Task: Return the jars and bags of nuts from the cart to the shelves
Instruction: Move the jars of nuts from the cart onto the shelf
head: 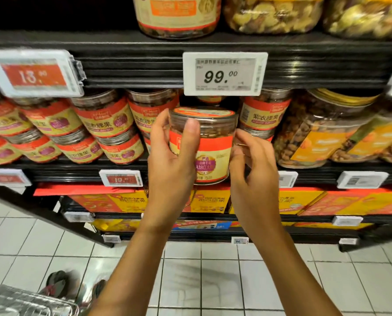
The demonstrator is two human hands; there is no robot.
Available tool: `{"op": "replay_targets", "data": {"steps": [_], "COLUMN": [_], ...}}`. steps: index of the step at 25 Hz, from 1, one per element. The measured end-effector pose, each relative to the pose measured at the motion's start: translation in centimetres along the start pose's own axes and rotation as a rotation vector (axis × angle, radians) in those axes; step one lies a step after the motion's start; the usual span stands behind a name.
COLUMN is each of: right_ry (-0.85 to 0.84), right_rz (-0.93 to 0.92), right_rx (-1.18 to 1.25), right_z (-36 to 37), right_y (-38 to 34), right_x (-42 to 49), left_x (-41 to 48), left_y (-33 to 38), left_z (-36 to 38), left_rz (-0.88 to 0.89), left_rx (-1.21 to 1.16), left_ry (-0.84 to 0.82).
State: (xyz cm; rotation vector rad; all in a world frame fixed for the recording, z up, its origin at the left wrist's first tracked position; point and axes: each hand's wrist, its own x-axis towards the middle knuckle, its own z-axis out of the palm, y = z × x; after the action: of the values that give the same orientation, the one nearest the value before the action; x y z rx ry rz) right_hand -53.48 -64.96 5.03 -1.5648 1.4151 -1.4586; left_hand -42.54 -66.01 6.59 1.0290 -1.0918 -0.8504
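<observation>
Head view: the left hand grasps the jar, thumb across its front. The right hand hangs relaxed just beside it, holding nothing. I judge this the placing step; next, push the jar forward into the shelf gap beyond the hands.

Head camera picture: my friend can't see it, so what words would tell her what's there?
A person's left hand grips a red-labelled nut jar, held in front of a shelf of matching jars, below a price tag reading 99.00. The right hand is at the jar's right side; whether it grips is unclear. A cart shows at bottom left.
</observation>
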Motion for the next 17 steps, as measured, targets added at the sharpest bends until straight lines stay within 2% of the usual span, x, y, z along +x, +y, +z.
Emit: {"op": "replay_targets", "data": {"steps": [1, 3, 8, 11, 14, 17], "right_ry": [0.073, 0.063, -0.047, -0.098, -0.002, 0.077], "right_rz": [-0.069, -0.097, 0.099, 0.115, 0.189, 0.154], "right_rx": [-0.005, 0.052, 0.205, 0.147, 0.188, 0.204], "right_z": [-0.3, -0.8, -0.1, 0.5, 1.0, 1.1], "right_y": [-0.1, -0.4, 0.5, 0.9, 1.3, 2.0], "right_x": [-0.1, -0.5, 2.4, 4.5, 4.1, 2.9], "left_x": [0.2, 0.9, 2.0, 1.7, 1.0, 0.9], "left_y": [0.1, 0.0, -1.6, -3.0, -3.6, -3.9], "left_z": [0.4, 1.4, 2.3, 1.5, 0.8, 0.5], "left_rz": [0.036, 0.089, 0.066, 0.068, -0.003, -0.031], "left_rx": [0.005, 0.033, 0.078, 0.228, 0.135, 0.107], "left_ry": [0.05, 0.113, 0.089, 0.086, -0.011, -0.014]}}
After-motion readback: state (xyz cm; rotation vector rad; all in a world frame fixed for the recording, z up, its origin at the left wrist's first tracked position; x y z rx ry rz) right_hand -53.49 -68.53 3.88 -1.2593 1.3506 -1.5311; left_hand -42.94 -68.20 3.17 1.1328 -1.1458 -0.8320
